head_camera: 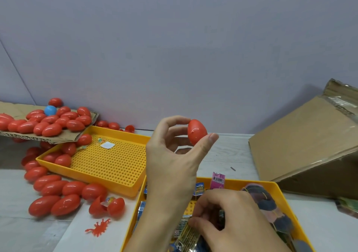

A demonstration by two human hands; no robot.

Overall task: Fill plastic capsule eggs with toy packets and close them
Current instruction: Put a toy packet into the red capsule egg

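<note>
Against a plain lilac wall (174, 48), a pale wood-grain table (228, 155) carries a tilted cardboard box (302, 145), two yellow perforated trays (112, 162), and heaps of closed red capsule eggs (54, 191). The left hand (170, 155) pinches one closed red egg (196, 133) above the table between thumb and fingertip. The right hand (232, 218) curls round toy packets (188, 236) in the near tray, whose contents it partly hides; print on them is unreadable.

Red eggs (50, 187) with one blue ball (50, 110), yellow perforated trays (108, 162), brown cardboard box (302, 145), pink packet (218, 180).
</note>
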